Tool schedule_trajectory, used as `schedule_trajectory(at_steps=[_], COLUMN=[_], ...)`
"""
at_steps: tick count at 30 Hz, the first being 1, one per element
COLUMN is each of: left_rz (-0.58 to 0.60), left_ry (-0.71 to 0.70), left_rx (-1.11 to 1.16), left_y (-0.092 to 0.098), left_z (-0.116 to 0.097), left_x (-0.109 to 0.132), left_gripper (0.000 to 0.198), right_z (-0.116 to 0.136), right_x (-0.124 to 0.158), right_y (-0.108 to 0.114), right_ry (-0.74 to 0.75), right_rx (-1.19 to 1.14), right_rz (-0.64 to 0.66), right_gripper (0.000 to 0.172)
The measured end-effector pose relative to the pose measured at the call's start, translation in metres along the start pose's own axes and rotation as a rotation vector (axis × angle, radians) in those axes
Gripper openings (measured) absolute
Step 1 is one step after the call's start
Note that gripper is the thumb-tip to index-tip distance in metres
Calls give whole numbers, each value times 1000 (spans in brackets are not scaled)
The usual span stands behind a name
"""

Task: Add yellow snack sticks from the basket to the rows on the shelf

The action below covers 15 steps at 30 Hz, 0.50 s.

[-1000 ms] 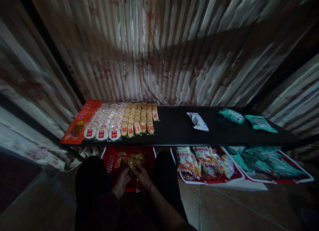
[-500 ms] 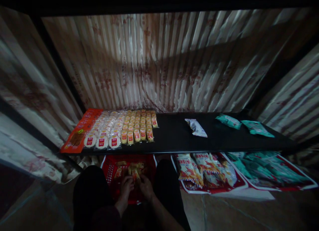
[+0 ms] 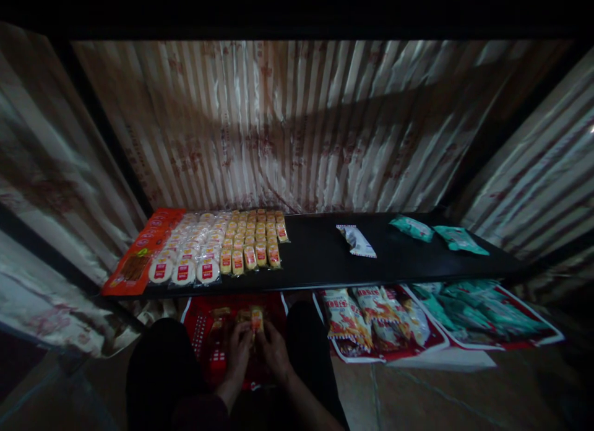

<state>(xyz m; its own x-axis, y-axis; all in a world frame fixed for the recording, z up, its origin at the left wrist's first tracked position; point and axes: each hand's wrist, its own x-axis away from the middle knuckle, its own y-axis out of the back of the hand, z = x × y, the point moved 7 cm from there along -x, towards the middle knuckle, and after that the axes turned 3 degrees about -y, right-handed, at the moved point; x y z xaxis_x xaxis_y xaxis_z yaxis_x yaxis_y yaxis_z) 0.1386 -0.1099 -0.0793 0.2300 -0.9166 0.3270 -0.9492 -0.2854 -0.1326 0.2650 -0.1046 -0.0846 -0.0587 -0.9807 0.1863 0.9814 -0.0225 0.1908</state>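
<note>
My left hand (image 3: 238,352) and my right hand (image 3: 275,350) are side by side over a red plastic basket (image 3: 199,335) between my knees. Their fingers are curled round small yellow-orange wrapped snack packets (image 3: 256,318), which stick up between the fingertips. More loose packets lie in the basket behind them. On the black shelf (image 3: 325,261) above, rows of the same yellow packets (image 3: 253,239) sit next to rows of round white wrapped cakes (image 3: 190,254).
An orange pack (image 3: 139,257) lies at the shelf's left end. A white-blue packet (image 3: 356,240) and two teal packets (image 3: 436,234) lie to the right. On the floor are opened bags of red-yellow snacks (image 3: 371,313) and teal snacks (image 3: 477,307). Striped curtain hangs behind.
My hands have drawn closer together and gathered packets upright out of the basket. The view has tilted down a little, so the shelf sits lower in the picture.
</note>
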Motion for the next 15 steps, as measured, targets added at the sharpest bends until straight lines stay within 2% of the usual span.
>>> schedule_trajectory(at_steps=[9, 15], left_rz=[91, 138], left_ry=[-194, -295], left_rx=[-43, -107], left_y=[-49, -74], left_z=[-56, -76], left_x=[9, 11], left_gripper=[16, 19], right_z=[45, 61], right_x=[-16, -20], right_y=[51, 74], right_ry=[117, 133], right_rx=[75, 97], right_rz=[-194, -251], right_gripper=[50, 42])
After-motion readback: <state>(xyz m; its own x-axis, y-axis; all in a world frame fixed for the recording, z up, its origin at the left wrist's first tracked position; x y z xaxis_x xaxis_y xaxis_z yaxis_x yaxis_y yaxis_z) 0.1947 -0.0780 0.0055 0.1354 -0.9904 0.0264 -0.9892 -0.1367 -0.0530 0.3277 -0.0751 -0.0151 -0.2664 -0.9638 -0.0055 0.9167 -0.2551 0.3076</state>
